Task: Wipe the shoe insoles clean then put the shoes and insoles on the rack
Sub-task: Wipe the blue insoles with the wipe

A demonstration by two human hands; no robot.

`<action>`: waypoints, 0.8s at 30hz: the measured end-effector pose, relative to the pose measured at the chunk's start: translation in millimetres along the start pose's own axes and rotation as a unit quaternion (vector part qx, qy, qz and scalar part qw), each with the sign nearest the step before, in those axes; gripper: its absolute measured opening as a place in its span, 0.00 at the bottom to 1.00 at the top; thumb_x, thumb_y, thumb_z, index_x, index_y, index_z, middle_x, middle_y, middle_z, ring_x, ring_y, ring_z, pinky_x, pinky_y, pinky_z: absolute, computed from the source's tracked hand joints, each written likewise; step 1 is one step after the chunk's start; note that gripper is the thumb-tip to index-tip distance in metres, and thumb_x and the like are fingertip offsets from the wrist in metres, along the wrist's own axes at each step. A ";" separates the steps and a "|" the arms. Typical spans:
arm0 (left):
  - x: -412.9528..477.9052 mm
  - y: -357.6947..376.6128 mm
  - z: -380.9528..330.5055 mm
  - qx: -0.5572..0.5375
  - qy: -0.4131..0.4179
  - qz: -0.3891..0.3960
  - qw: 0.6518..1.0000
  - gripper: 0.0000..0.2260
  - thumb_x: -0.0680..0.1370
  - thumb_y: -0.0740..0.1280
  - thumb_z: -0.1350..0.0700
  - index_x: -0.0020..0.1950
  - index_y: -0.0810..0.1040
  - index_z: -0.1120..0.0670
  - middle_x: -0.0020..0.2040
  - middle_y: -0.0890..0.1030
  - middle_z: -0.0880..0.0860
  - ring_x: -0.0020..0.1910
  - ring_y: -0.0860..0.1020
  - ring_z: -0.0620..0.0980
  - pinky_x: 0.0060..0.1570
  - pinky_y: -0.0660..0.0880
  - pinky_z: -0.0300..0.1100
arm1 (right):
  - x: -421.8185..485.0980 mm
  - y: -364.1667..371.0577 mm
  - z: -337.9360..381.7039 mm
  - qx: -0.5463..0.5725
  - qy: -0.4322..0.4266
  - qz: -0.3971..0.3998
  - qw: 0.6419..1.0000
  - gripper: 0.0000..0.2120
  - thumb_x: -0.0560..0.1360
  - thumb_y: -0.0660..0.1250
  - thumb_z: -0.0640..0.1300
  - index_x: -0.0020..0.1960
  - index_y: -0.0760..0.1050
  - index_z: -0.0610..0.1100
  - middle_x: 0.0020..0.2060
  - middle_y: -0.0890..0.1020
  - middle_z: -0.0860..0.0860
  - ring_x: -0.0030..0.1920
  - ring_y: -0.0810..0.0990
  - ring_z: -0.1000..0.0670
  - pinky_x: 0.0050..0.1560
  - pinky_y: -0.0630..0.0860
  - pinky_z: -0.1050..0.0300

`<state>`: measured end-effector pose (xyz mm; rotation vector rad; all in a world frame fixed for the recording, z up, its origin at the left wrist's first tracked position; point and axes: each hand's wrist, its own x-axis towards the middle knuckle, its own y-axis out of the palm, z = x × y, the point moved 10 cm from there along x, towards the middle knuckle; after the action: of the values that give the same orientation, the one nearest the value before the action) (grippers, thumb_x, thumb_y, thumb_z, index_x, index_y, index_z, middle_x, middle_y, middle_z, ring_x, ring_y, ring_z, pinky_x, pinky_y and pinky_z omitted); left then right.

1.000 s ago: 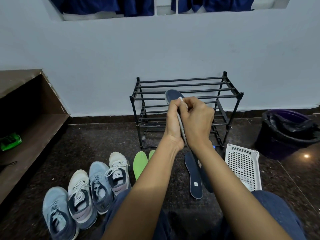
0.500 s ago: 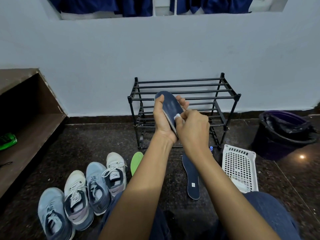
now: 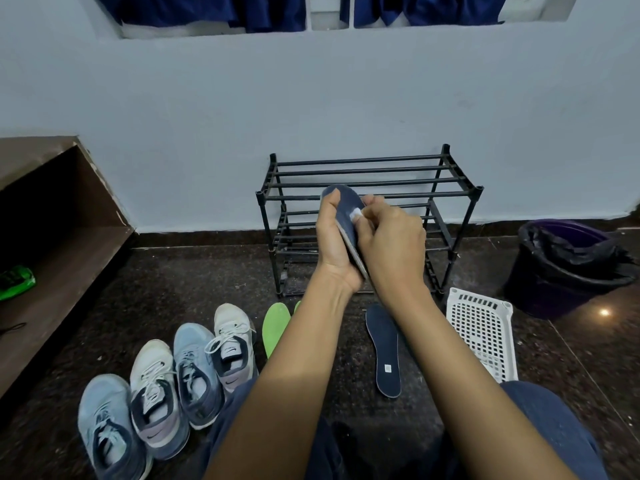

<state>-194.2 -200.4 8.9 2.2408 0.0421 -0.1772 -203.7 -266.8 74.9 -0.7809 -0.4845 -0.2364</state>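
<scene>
left hand (image 3: 337, 245) grips the thin dark blue foam insole (image 3: 347, 216) by its edge; right hand (image 3: 391, 244) pinches a small white wipe (image 3: 356, 214). looks light, bendy, so support mid-length.

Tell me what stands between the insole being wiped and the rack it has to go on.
Nothing visible does. The dark insole, held in the left hand, is up in front of the black rack, whose top bars are bare. The right hand presses a white wipe on it.

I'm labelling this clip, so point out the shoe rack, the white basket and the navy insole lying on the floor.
shoe rack (image 3: 349, 162): head view, top rear bar.
white basket (image 3: 479, 327): head view, mesh panel.
navy insole (image 3: 385, 344): head view, middle of its surface.
</scene>
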 end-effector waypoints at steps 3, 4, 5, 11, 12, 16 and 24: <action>5.2 -2.3 -11.7 -0.022 0.034 0.000 0.999 0.20 0.79 0.57 0.44 0.47 0.77 0.60 0.39 0.81 0.54 0.43 0.78 0.50 0.47 0.74 0.42 | -10.3 2.2 -7.4 -0.047 0.018 0.042 0.998 0.11 0.77 0.64 0.50 0.51 0.80 0.44 0.44 0.83 0.43 0.48 0.79 0.39 0.47 0.73 0.51; 6.0 -2.0 -14.7 -0.033 0.040 0.005 0.999 0.20 0.79 0.57 0.45 0.47 0.77 0.61 0.40 0.81 0.55 0.44 0.78 0.51 0.49 0.74 0.43 | -12.3 2.6 -10.4 -0.057 0.023 0.050 0.997 0.11 0.77 0.64 0.50 0.51 0.80 0.44 0.43 0.83 0.43 0.48 0.79 0.39 0.46 0.72 0.51; 7.1 -1.5 -16.3 -0.047 0.041 0.011 0.998 0.21 0.79 0.57 0.44 0.48 0.78 0.61 0.41 0.82 0.55 0.46 0.79 0.52 0.51 0.74 0.44 | -13.2 2.5 -13.9 -0.058 0.027 0.053 0.997 0.11 0.77 0.64 0.51 0.50 0.80 0.45 0.43 0.83 0.43 0.48 0.79 0.39 0.45 0.71 0.52; 4.6 4.3 4.6 -0.079 -0.019 0.039 0.996 0.23 0.77 0.57 0.41 0.52 0.77 0.60 0.46 0.80 0.53 0.45 0.80 0.50 0.50 0.75 0.42 | -10.1 -4.2 -9.9 0.113 0.033 -0.023 0.993 0.07 0.75 0.68 0.47 0.46 0.82 0.46 0.43 0.85 0.50 0.41 0.82 0.49 0.47 0.75 0.56; 3.9 5.1 8.7 -0.080 -0.032 0.041 0.995 0.23 0.77 0.57 0.41 0.51 0.78 0.60 0.46 0.80 0.53 0.44 0.80 0.49 0.50 0.76 0.41 | -8.2 -2.9 -8.5 0.121 0.030 -0.019 0.992 0.06 0.74 0.69 0.47 0.46 0.82 0.46 0.42 0.85 0.50 0.41 0.83 0.49 0.47 0.75 0.57; 10.3 -5.4 5.3 -0.118 -0.037 0.030 0.992 0.22 0.76 0.59 0.41 0.50 0.77 0.60 0.42 0.79 0.53 0.43 0.80 0.50 0.46 0.78 0.41 | -11.4 17.6 -8.8 0.141 0.033 0.095 0.985 0.05 0.72 0.71 0.47 0.46 0.83 0.49 0.41 0.85 0.51 0.44 0.82 0.50 0.51 0.76 0.53; 15.5 -0.1 -8.2 -0.138 -0.024 0.072 0.988 0.22 0.77 0.58 0.44 0.52 0.76 0.63 0.43 0.79 0.56 0.42 0.79 0.54 0.50 0.77 0.47 | -24.2 21.5 -11.8 0.259 0.061 0.217 0.939 0.02 0.70 0.74 0.44 0.41 0.83 0.50 0.32 0.82 0.52 0.30 0.73 0.61 0.38 0.72 0.67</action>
<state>-178.0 -194.4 11.7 1.9545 -0.1143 -0.1380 -212.6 -259.8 42.3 -0.3352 -0.2287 0.2495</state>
